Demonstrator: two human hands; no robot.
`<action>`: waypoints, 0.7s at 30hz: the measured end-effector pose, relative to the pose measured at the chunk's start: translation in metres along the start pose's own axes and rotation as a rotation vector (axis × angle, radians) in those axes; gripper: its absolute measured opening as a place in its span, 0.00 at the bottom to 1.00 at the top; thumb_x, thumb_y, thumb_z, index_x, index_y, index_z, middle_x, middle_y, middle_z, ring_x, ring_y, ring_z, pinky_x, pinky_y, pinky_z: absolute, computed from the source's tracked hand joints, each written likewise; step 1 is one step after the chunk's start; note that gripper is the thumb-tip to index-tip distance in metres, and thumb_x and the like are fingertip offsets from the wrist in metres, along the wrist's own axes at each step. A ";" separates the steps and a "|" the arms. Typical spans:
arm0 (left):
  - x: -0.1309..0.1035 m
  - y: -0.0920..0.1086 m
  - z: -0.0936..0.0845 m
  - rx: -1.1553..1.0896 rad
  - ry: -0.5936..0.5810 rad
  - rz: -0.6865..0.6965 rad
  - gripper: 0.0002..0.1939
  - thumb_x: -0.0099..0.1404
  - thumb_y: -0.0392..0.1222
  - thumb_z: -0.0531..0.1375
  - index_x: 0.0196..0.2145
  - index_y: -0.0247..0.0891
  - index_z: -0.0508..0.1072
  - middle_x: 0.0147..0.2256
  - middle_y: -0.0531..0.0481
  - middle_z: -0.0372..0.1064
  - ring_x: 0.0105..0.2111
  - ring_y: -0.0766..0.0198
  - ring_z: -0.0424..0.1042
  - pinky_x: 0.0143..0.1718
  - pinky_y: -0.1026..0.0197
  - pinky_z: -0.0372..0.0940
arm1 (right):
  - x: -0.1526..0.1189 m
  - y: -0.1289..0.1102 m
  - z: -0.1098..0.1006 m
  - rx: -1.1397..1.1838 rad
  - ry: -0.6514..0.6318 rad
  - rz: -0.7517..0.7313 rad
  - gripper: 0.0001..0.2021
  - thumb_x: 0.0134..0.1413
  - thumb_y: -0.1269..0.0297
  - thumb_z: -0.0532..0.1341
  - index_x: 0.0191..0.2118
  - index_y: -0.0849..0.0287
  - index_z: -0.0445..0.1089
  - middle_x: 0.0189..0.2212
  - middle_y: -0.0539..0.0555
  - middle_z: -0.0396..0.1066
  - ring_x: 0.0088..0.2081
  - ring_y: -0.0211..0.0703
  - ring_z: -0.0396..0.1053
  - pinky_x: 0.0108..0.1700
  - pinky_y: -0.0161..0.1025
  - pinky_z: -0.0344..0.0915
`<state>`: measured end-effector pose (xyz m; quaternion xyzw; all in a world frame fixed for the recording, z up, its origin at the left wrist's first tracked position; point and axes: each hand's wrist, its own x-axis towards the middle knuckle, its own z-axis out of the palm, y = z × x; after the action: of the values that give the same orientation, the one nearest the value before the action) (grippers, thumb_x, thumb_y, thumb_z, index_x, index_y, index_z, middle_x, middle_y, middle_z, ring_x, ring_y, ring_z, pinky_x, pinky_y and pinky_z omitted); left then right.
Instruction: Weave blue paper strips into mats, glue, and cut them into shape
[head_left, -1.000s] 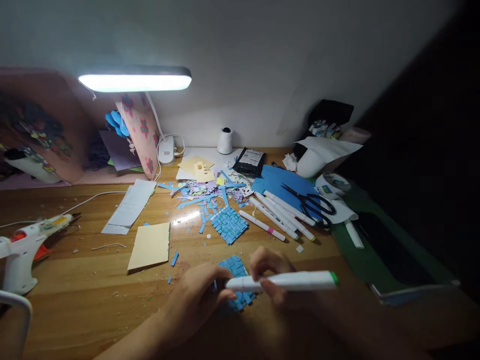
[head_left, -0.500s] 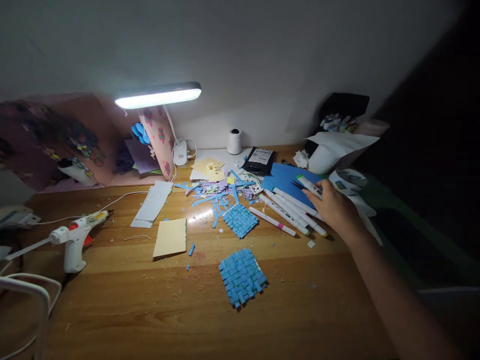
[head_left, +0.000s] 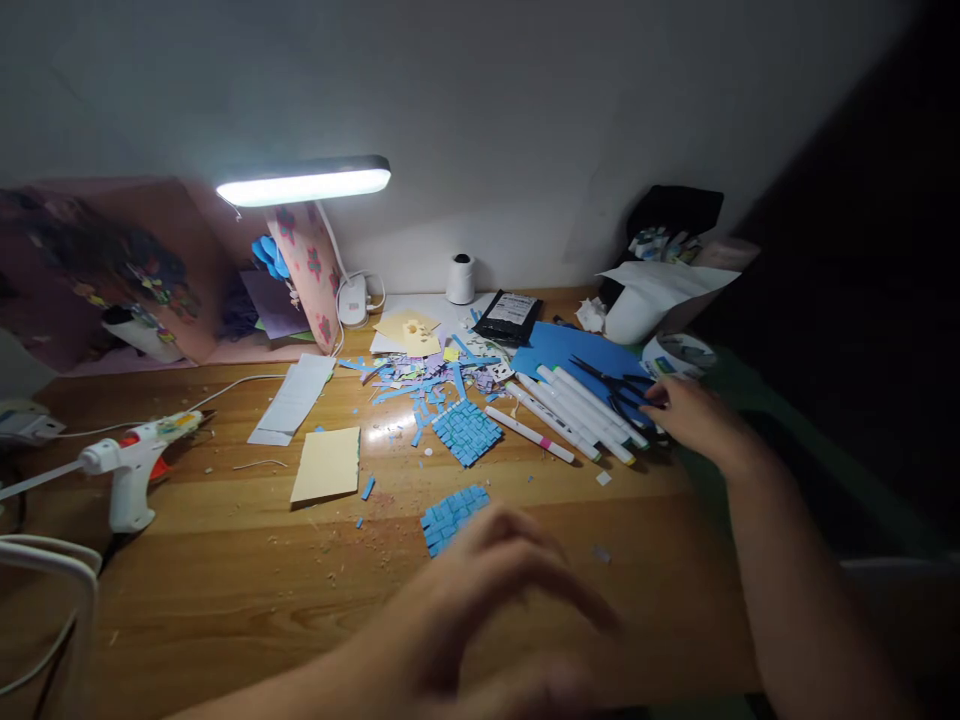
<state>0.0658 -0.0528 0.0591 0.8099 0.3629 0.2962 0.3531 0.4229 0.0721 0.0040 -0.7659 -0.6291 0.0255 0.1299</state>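
My right hand (head_left: pixel 694 422) is at the right of the table, with thumb and fingers closed at the handles of dark scissors (head_left: pixel 611 380). The scissors lie across a blue sheet (head_left: pixel 559 345), beside several white markers (head_left: pixel 574 410). My left hand (head_left: pixel 495 600), somewhat blurred, hovers over the front of the table with its fingers apart and bent, holding nothing. It partly covers a blue woven paper square (head_left: pixel 446 518). A second woven square (head_left: pixel 466 432) lies behind that one, next to a white marker with a pink band (head_left: pixel 531 435).
Paper scraps (head_left: pixel 435 375) are heaped at the back middle under a lit lamp (head_left: pixel 304 185). A glue gun (head_left: pixel 135 465) stands at the left near white cables. A cream paper piece (head_left: pixel 326 467) and a tape roll (head_left: pixel 679 355) are also on the table.
The green-tipped marker has left my right hand and lies with the other markers. My right hand has moved to the scissors' handles. My left hand has come in from below.
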 end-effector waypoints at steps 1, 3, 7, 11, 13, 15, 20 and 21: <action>0.006 -0.010 -0.002 0.004 -0.114 -0.091 0.15 0.67 0.54 0.48 0.45 0.50 0.67 0.43 0.48 0.68 0.44 0.57 0.67 0.42 0.52 0.65 | -0.001 0.003 0.001 -0.005 -0.020 -0.007 0.05 0.45 0.68 0.60 0.31 0.59 0.64 0.32 0.61 0.71 0.36 0.55 0.69 0.36 0.45 0.63; 0.014 -0.033 -0.001 0.200 -0.092 -0.259 0.14 0.63 0.48 0.56 0.45 0.42 0.66 0.45 0.44 0.65 0.44 0.53 0.65 0.44 0.47 0.62 | -0.001 0.002 0.004 -0.015 -0.043 -0.013 0.09 0.42 0.68 0.60 0.35 0.60 0.65 0.33 0.59 0.71 0.36 0.53 0.69 0.36 0.44 0.63; 0.017 -0.069 0.004 0.447 -0.104 -0.353 0.23 0.52 0.48 0.66 0.44 0.40 0.67 0.43 0.43 0.65 0.43 0.48 0.64 0.42 0.46 0.58 | 0.002 -0.005 0.009 -0.034 -0.058 -0.002 0.13 0.41 0.73 0.58 0.37 0.59 0.65 0.32 0.56 0.70 0.36 0.50 0.69 0.35 0.42 0.63; 0.018 -0.079 0.000 0.373 -0.107 -0.341 0.22 0.51 0.50 0.66 0.41 0.40 0.67 0.39 0.47 0.67 0.39 0.53 0.65 0.38 0.54 0.57 | 0.004 -0.001 0.008 -0.052 -0.050 0.020 0.15 0.40 0.71 0.59 0.39 0.60 0.64 0.37 0.59 0.69 0.41 0.53 0.68 0.41 0.43 0.64; 0.019 -0.081 -0.005 0.275 -0.131 -0.340 0.17 0.53 0.51 0.64 0.34 0.38 0.67 0.34 0.49 0.67 0.35 0.57 0.65 0.34 0.58 0.56 | 0.004 0.002 0.007 -0.069 -0.039 0.049 0.17 0.39 0.68 0.60 0.41 0.61 0.62 0.40 0.63 0.68 0.43 0.56 0.67 0.44 0.46 0.63; 0.021 -0.083 -0.012 0.105 -0.150 -0.361 0.14 0.57 0.51 0.61 0.29 0.37 0.67 0.30 0.50 0.66 0.31 0.60 0.64 0.30 0.61 0.56 | 0.003 0.003 0.005 -0.077 -0.050 0.069 0.18 0.39 0.67 0.61 0.40 0.62 0.62 0.39 0.65 0.68 0.42 0.58 0.67 0.44 0.48 0.63; 0.032 -0.098 -0.040 -0.429 0.087 -0.530 0.17 0.61 0.54 0.56 0.35 0.37 0.70 0.33 0.50 0.71 0.33 0.61 0.68 0.32 0.63 0.62 | 0.002 0.001 0.001 -0.067 -0.085 0.064 0.14 0.40 0.60 0.61 0.36 0.59 0.62 0.37 0.65 0.68 0.39 0.58 0.68 0.39 0.47 0.64; 0.035 -0.105 -0.048 -0.417 0.184 -0.547 0.17 0.60 0.55 0.56 0.35 0.36 0.70 0.32 0.51 0.70 0.32 0.61 0.68 0.32 0.63 0.63 | 0.002 0.001 0.000 -0.060 -0.081 0.074 0.14 0.41 0.59 0.61 0.35 0.59 0.62 0.37 0.66 0.68 0.39 0.59 0.68 0.37 0.48 0.63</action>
<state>0.0104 0.0430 0.0117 0.5629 0.5285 0.3302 0.5430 0.4243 0.0743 0.0041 -0.7906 -0.6055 0.0423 0.0803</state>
